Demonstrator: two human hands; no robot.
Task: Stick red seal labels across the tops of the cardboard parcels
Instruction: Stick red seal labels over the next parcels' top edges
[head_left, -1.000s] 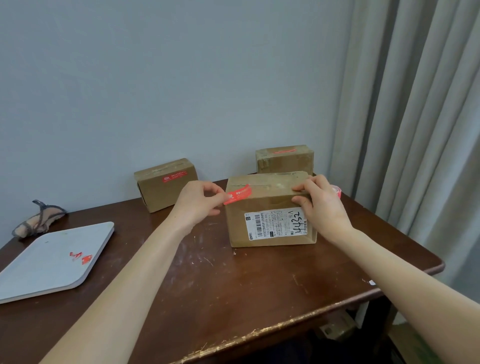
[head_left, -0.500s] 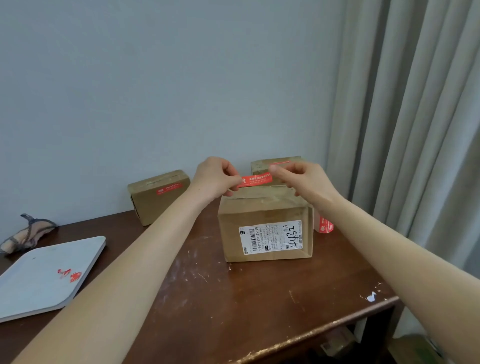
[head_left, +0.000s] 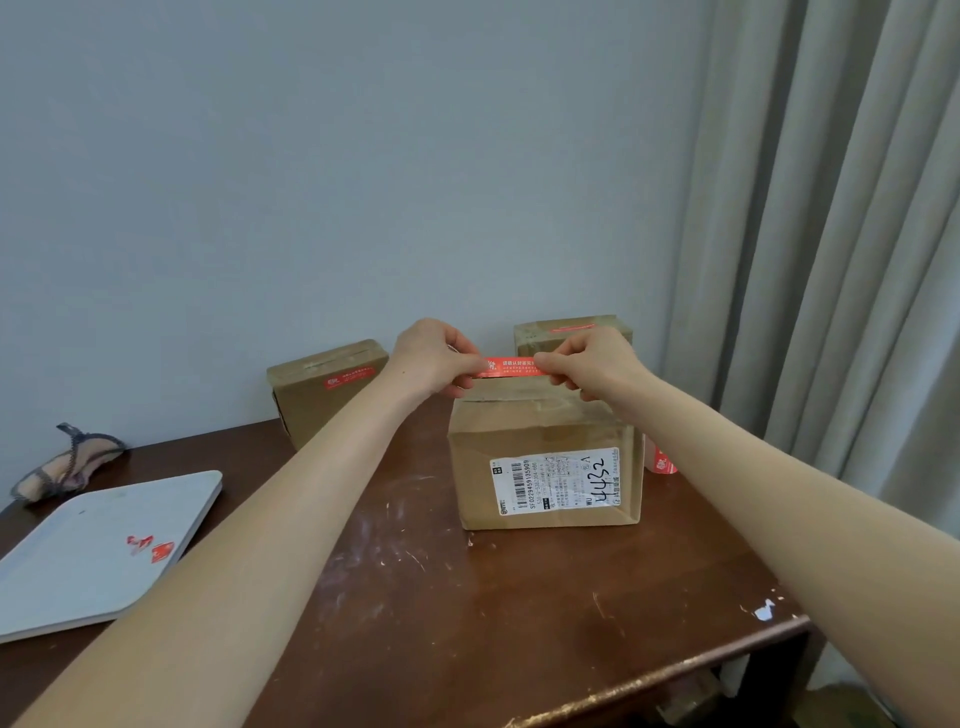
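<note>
Wooden table – sealed parcels behind held label

Soft even daylight, faint shadows, no glare; slight blur, wide-angle edge stretch.

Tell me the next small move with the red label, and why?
Probably lower the label onto the front parcel and press it down. Both hands, left and right, hold it stretched just above the parcel's bare top.
</note>
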